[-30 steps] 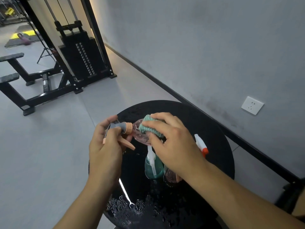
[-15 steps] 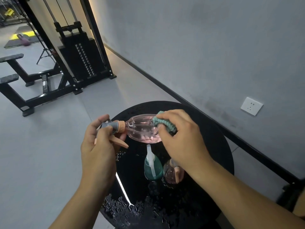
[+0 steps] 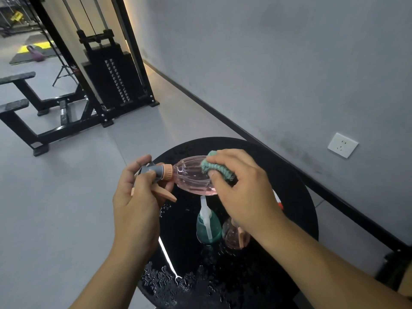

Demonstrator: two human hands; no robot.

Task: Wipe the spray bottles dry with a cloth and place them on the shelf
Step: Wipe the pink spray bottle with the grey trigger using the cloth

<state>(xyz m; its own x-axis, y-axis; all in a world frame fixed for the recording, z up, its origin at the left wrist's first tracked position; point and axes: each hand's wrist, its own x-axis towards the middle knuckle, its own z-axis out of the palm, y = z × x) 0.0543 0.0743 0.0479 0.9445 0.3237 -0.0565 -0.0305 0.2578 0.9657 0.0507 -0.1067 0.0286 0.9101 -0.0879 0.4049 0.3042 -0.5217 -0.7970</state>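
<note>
Left hand (image 3: 136, 198): fingers curled round the grey spray head (image 3: 149, 171) of a pink ribbed spray bottle (image 3: 191, 178), thumb laid over the top of the head, the peach trigger (image 3: 166, 194) sticking out below the knuckles toward the table. The bottle is held on its side above the far part of the round black table (image 3: 296, 197), peach collar to the left, base to the right, clear of the surface. Right hand (image 3: 244, 190): fingers bent and pressed together, thumb and fingertips pinching a teal cloth (image 3: 215, 168) against the upper right flank of the pink bottle near its base; the cloth is bunched, one fold showing above the index finger, a darker edge showing under the fingers. On the table, below the held bottle: one teal spray bottle (image 3: 208, 228) upright with a white sprayer, and just beside it to the right a second pink bottle (image 3: 231, 236), partly hidden by the right wrist. A white nozzle with a red tip (image 3: 278, 202) shows past the right hand; its bottle is hidden. Water droplets (image 3: 165, 279) lie across the near part of the tabletop. Surroundings: grey wall with a white socket (image 3: 342, 145), black weight-stack machine (image 3: 111, 83) on the grey floor to the far left.
</note>
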